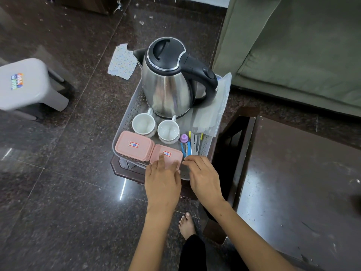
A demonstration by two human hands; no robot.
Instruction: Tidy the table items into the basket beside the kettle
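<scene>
fingers of the left hand [163, 179] lay spread flat on the pink box [169, 156] at the basket [128, 116] front, near the kettle [168, 83]; right hand [203, 174] hovered loosely open beside it.

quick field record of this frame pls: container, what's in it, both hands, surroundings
container: perforated grey basket on a small dark stand
kettle: steel kettle, upright, at the far end of the basket
cups: two white cups side by side in front of the kettle
boxes: two pink lidded boxes, labelled "31" and "18"
small items: purple cap, tools, plastic bag
left hand: straight fingers resting on box 18
right hand: relaxed, at the basket's near rim, holding nothing
nearby: dark table, grey stool
</scene>
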